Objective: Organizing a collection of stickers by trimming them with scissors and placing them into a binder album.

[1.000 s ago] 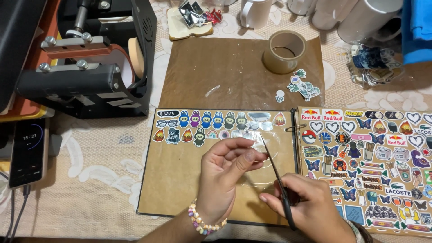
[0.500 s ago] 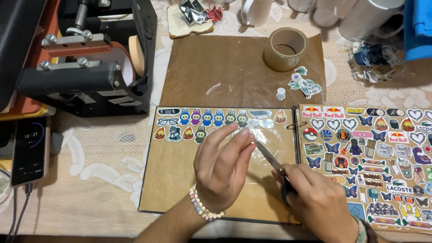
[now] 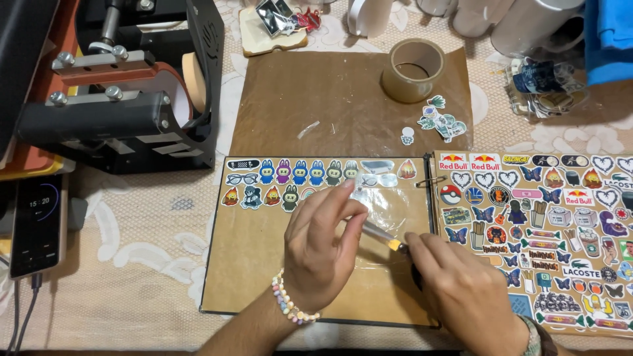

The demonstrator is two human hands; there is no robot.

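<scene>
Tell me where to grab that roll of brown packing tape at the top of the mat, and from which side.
Grip the tape roll across its outer wall, coming down from above. It lies flat on the brown paper mat with its hole facing up, so fingers can also hook inside the ring. The loose stickers lie just in front of it, so coming from above avoids brushing them.

A table (image 3: 132,264) fills the view, covered with a beige lace-patterned cloth with pale leaf shapes, under even, warm indoor light. A black heat press machine (image 3: 125,92) with metal bolts stands at the upper left, and a phone (image 3: 38,224) with a lit screen lies below it, a cable at its lower end. White mugs (image 3: 514,20) and a blue cloth (image 3: 610,39) line the far edge.
</scene>
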